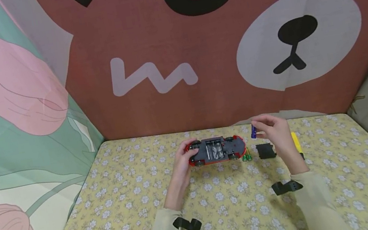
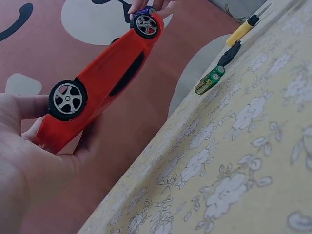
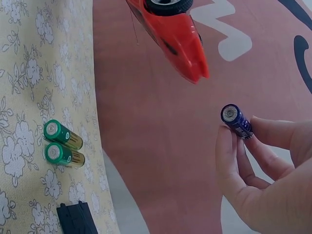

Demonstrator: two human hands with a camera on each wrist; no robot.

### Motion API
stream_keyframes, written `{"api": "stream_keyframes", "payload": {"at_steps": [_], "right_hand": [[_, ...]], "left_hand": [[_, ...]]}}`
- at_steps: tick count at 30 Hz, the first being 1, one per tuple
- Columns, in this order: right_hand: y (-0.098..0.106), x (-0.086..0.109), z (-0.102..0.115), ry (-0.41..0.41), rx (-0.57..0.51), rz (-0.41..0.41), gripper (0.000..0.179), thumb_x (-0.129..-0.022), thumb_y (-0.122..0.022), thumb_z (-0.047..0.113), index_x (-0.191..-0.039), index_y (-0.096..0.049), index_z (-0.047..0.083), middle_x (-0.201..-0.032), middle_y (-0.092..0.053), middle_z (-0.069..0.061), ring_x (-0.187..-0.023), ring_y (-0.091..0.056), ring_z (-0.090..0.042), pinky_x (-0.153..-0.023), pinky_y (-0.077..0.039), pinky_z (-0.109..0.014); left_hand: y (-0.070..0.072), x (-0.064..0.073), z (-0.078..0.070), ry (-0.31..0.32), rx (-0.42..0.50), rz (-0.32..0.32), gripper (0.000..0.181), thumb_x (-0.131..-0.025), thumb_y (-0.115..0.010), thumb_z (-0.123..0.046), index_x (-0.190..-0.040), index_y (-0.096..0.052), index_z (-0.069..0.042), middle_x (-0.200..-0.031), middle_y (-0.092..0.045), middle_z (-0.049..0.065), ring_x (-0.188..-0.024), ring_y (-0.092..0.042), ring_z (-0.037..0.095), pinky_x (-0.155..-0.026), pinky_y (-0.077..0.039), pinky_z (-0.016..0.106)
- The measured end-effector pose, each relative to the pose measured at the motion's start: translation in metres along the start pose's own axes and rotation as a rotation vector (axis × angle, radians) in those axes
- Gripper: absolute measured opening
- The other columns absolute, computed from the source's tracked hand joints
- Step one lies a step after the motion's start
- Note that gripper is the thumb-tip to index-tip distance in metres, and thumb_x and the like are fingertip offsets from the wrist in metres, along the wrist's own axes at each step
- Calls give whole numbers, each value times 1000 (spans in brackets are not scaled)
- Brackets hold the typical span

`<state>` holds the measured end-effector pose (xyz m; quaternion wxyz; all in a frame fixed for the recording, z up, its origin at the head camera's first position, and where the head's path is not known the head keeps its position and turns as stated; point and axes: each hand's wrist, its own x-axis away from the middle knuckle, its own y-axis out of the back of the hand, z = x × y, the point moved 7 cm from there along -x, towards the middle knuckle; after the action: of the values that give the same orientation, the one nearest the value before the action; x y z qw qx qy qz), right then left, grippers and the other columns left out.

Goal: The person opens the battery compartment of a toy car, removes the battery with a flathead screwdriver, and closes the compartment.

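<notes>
My left hand (image 1: 179, 164) grips one end of a red toy car (image 1: 234, 146), which is upside down above the table with its dark underside facing me. An uncovered compartment (image 1: 215, 150) with silvery lines shows in the middle of that underside; whether anything sits inside, I cannot tell. To the right of the car, my right hand (image 1: 277, 134) pinches a small blue battery (image 3: 237, 121) between thumb and fingertips. The battery is apart from the car in the right wrist view. Two green batteries (image 3: 63, 145) lie side by side on the tablecloth below.
A black plastic cover (image 1: 266, 151) lies right of the green batteries. Beyond it is a yellow-handled screwdriver (image 2: 241, 34) with a black collar. The floral tablecloth (image 1: 231, 213) covers the table, and a printed cloth backdrop (image 1: 218, 100) hangs along its far edge.
</notes>
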<state>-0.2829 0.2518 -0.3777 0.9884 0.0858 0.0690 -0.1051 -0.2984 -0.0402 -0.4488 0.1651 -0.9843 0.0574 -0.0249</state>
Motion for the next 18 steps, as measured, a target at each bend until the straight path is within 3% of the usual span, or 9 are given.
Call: {"api": "stream_keyframes", "payload": {"at_steps": [18], "right_hand": [[5,-6,-15,-68,67,-5,37,-103,-67,20,-126,-66,-8,-94,-68,7,-80,-69,-5,-79,-62,-32]], "left_hand": [[1,0,2,10,6,1,45,-95,-61,-1,-138,-55,7,-136,-56,16,-110,-58,21,-82,-54,25]]}}
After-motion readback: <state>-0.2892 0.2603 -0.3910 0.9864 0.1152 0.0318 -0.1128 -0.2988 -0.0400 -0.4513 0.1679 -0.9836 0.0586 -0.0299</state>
